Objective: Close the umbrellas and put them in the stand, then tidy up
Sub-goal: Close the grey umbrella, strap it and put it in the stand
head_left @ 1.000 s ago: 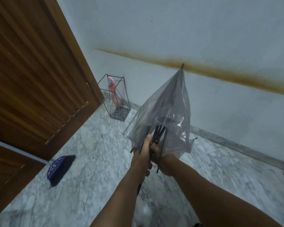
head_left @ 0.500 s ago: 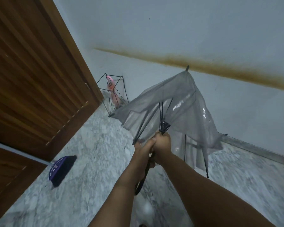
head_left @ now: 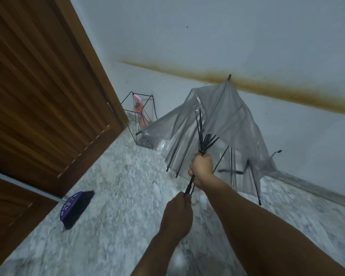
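A clear grey umbrella (head_left: 223, 116) with black ribs is held in front of me, its canopy half spread and its tip pointing up towards the wall. My right hand (head_left: 201, 168) grips the shaft at the runner where the ribs meet. My left hand (head_left: 177, 214) is closed around the black handle lower down. A black wire umbrella stand (head_left: 128, 118) sits on the floor in the corner beyond, holding a pink umbrella (head_left: 140, 110). The canopy's left edge overlaps the stand's base.
A brown wooden door (head_left: 44, 92) fills the left side. A purple broom head (head_left: 75, 209) with a grey pole lies on the marble floor by the door. The white wall (head_left: 247, 36) carries a brown stain band. A dark object shows at the right edge.
The umbrella canopy has spread from bunched to half open. My right hand slid up the shaft to the runner while my left hand dropped lower on the handle, and the two hands separated.
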